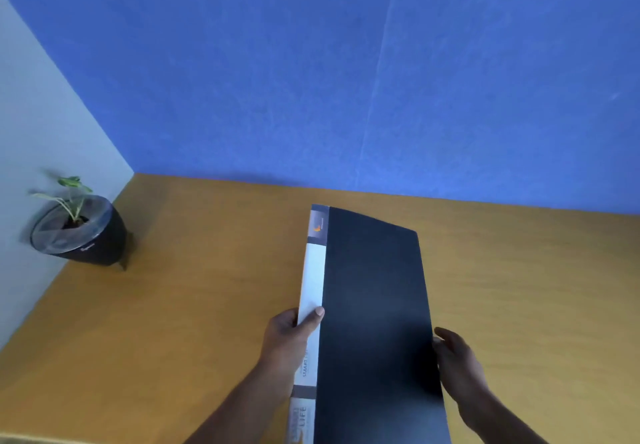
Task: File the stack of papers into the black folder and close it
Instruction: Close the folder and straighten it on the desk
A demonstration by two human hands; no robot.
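The black folder (375,305) lies closed on the wooden desk (207,305), long side running away from me, its white labelled spine (311,281) on the left. My left hand (292,334) grips the spine near its lower half, thumb on top at the cover's edge. Against the folder's right edge rests my right hand (457,360), fingers curled around that edge. No loose papers are in sight; anything inside the folder is hidden by the cover.
A small green plant in a black pot (81,232) stands at the desk's far left corner. A blue wall (346,80) backs the desk and a pale wall (41,149) runs along its left side.
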